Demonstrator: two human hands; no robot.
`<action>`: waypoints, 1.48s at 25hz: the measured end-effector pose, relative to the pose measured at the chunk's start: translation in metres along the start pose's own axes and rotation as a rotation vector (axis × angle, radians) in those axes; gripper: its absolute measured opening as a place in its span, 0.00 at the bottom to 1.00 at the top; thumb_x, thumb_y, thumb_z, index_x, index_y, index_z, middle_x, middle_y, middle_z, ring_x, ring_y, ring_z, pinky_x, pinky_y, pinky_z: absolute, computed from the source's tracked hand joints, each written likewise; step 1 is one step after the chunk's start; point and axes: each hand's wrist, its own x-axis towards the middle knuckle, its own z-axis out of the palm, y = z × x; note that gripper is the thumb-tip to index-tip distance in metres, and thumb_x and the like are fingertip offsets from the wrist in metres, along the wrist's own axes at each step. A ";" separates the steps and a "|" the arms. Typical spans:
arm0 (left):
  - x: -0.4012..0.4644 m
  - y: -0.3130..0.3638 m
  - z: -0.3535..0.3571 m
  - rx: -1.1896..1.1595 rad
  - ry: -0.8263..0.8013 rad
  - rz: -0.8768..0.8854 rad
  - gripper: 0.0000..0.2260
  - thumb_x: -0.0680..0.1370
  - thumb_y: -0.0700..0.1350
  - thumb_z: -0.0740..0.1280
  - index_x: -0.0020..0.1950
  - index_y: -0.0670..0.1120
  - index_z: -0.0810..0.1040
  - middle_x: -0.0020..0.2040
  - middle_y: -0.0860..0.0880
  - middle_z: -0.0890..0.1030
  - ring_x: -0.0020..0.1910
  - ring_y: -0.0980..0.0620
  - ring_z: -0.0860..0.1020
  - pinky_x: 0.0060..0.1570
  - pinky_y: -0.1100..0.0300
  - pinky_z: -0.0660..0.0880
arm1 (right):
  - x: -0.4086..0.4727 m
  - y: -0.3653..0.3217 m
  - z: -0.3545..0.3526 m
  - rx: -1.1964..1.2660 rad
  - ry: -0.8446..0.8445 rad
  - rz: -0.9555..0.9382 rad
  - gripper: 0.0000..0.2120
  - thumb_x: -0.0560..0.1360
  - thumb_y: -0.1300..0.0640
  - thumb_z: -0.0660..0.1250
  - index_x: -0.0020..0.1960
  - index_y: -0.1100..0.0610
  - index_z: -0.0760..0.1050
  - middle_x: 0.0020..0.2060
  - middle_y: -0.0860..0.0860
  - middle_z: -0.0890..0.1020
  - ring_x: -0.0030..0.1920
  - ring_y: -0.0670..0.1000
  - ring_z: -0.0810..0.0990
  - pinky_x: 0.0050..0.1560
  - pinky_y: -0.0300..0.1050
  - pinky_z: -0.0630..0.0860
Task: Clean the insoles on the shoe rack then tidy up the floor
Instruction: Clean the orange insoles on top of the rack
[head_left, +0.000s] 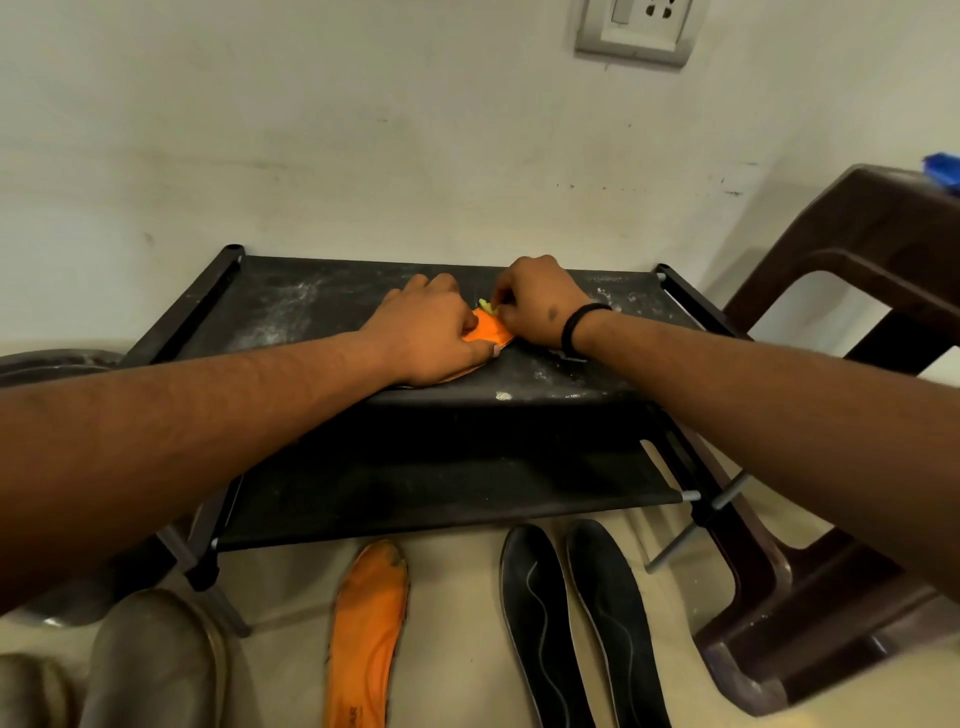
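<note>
two black contoured insoles (582, 623) on floor, left hand (434, 332) pressing orange insole (488, 330), right hand (535, 304) pinching yellow-green scrap (485, 305)

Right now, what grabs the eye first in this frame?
Both hands meet at the middle of the black shoe rack's dusty top shelf: the left hand presses down an orange insole while the right hand pinches something small and yellow-green against it. On the floor in front lie a second orange insole and a pair of black insoles.

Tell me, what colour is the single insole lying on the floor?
Orange, with dark grime at its toe end, seen in the head view.
</note>
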 end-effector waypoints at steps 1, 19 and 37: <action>0.000 -0.001 0.001 -0.003 0.002 -0.001 0.24 0.78 0.65 0.61 0.60 0.49 0.83 0.61 0.44 0.73 0.60 0.43 0.70 0.59 0.47 0.70 | -0.005 -0.003 -0.001 -0.014 -0.021 -0.050 0.09 0.74 0.61 0.66 0.49 0.58 0.83 0.47 0.55 0.85 0.47 0.55 0.82 0.50 0.49 0.80; 0.003 -0.004 0.000 -0.220 0.213 -0.203 0.31 0.60 0.73 0.73 0.31 0.43 0.79 0.25 0.48 0.75 0.28 0.51 0.75 0.30 0.53 0.73 | 0.013 -0.025 0.005 0.041 -0.057 -0.081 0.08 0.73 0.59 0.67 0.49 0.54 0.83 0.47 0.53 0.84 0.47 0.53 0.82 0.51 0.50 0.80; 0.003 -0.006 0.002 -0.161 0.197 -0.224 0.37 0.57 0.79 0.65 0.40 0.47 0.86 0.37 0.50 0.84 0.38 0.53 0.80 0.41 0.51 0.81 | 0.013 0.006 -0.003 -0.158 0.055 0.076 0.08 0.75 0.54 0.67 0.52 0.53 0.83 0.48 0.54 0.84 0.48 0.57 0.81 0.54 0.54 0.77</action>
